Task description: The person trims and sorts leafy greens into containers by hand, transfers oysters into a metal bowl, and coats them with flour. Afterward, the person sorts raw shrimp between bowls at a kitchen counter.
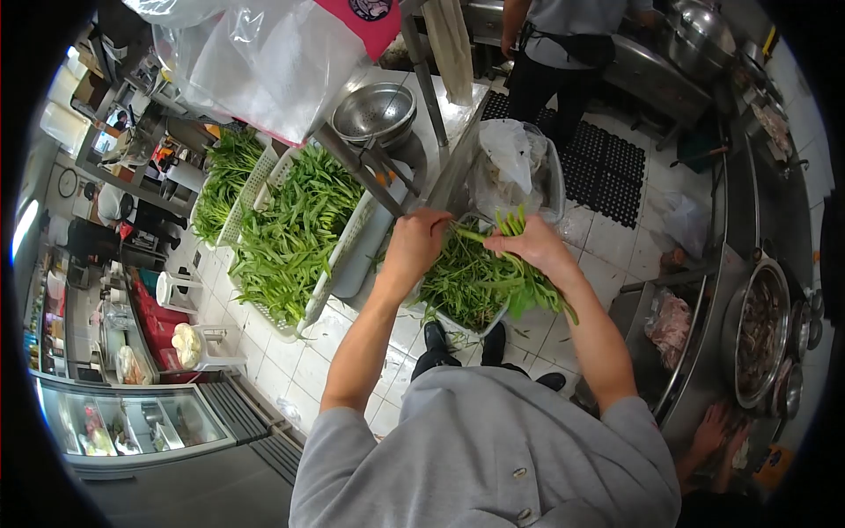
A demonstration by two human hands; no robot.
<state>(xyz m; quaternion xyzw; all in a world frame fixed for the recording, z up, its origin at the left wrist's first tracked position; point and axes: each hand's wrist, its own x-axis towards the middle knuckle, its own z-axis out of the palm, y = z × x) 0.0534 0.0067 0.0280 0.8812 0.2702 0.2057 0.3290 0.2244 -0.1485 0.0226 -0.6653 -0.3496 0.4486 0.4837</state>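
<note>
Two-handed work above tub (pixel 485 331) — placed below, presumably, to catch anything dropped. Gripped in right hand (pixel 537 248): bunch of greens (pixel 531 292). Pinched narrow near stem (pixel 473 235): left hand (pixel 417 244) — cannot confirm hold.

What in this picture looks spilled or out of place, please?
A few green scraps lie loose on the floor near the tub. That looks untidy, because most greens are in baskets or the tub.

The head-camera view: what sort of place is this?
Probably a commercial kitchen, perhaps a restaurant's. Plastic crates are heaped with leafy greens, a large metal colander sits nearby, and a black perforated mat covers part of the floor.
</note>
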